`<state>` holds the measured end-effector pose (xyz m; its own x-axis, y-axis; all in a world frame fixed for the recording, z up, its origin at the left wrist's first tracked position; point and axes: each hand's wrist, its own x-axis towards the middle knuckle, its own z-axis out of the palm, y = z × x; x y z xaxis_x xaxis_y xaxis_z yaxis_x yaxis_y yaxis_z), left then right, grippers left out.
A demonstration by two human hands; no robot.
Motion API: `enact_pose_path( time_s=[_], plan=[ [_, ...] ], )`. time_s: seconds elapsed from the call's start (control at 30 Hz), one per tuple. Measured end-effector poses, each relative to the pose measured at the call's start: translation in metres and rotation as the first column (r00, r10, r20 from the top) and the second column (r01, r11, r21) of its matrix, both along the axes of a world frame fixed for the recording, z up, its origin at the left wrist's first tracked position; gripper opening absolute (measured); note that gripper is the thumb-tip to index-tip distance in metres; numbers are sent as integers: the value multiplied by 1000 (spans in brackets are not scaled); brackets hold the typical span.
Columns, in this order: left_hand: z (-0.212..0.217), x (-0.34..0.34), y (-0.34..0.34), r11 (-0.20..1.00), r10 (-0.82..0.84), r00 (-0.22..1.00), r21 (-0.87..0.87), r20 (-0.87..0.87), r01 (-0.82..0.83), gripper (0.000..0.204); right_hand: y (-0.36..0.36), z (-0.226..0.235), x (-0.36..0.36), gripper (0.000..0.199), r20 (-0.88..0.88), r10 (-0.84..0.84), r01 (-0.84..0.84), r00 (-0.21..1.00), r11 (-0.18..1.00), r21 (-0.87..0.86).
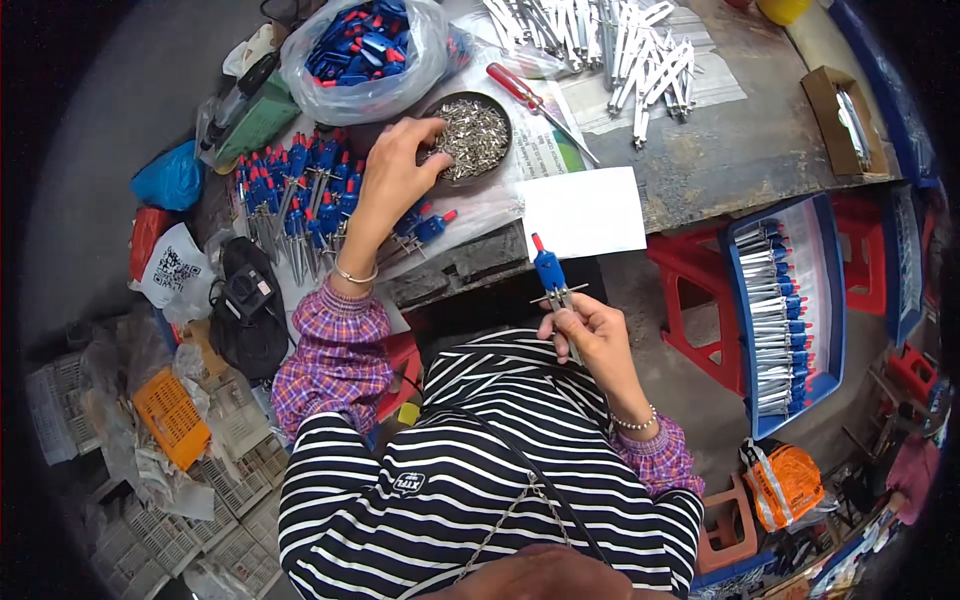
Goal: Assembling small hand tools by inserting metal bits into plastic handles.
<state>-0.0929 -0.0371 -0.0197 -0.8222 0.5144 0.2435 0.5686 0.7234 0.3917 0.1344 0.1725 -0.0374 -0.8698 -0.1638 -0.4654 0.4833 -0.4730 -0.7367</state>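
Left hand (pixel 400 168): hovering over the bowl (pixel 478 182), thumb and fingers parted; can't tell whether it's pinching anything.
Right hand (pixel 598 340): grasping the blue red-tipped tool (pixel 549 268) just off the counter (pixel 770 110).
Small metal pieces (pixel 478 138): picking seems underway; the next move is calling for fine fingertip work.

Metal pcs (pixel 478 138) in bowl (pixel 510 135) too sm. to ID.

"What is carried by the table (pixel 715 178)?"
"Paper sheets (pixel 585 205), a bowl (pixel 508 128), a bag (pixel 365 102), blue pieces (pixel 296 215), a screwdriver (pixel 516 87) and metal strips (pixel 664 74) are spread across it."
"And its right end?"
"A cardboard box (pixel 826 120) is set there"
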Motion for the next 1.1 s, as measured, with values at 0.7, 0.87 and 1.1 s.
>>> enact_pose_path(
  time_s=[0.7,0.87,1.1],
  plan=[
    [6,2,0,958,51,973,263,227,-112,10,-1,-3,-1,20,40,5,-5,999,1000,16],
    [22,27,8,778,-203,726,558,657,-288,11,-5,-2,-5,21,51,-6,5,999,1000,10],
    [27,76,24,771,-404,360,525,841,-360,7,-12,-1,-10,20,45,-26,27,999,999,-29]
  ],
)
